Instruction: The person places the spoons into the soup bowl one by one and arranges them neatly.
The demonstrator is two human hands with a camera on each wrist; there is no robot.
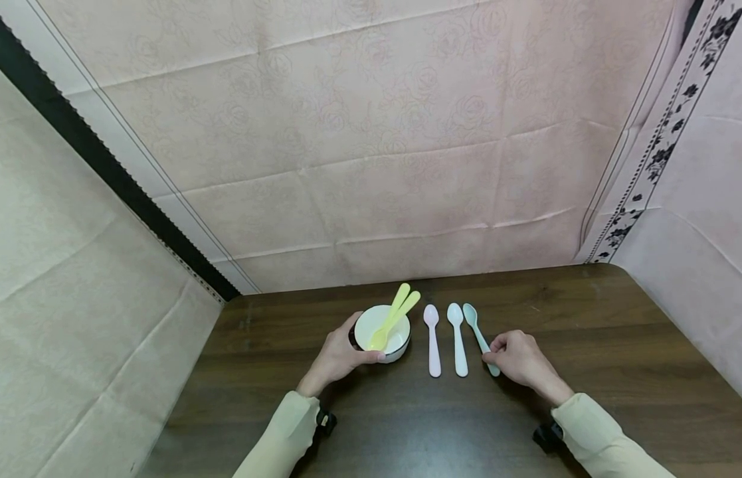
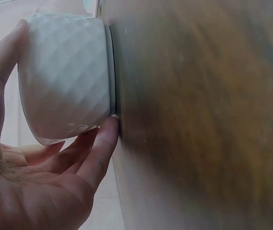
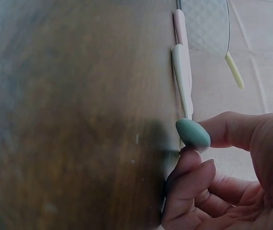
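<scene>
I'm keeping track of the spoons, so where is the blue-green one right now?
In the head view, the blue-green spoon is on the right, just right of the whitish spoon, its handle pinched by the right hand.

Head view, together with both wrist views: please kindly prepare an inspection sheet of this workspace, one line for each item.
Surface: dark wood-grain table, a few faint pale marks.
Job's things: white bowl with yellow-green spoons leaning in it, handles past the rim; pink spoon, whitish spoon and teal spoon to its right.
Clutter: nothing seen.
Grippers: bare hands; left hand holds the bowl, right hand pinches the teal spoon's handle; a black device at each wrist.
Cables: nothing seen.
Surroundings: pale patterned cloth behind the table.
</scene>
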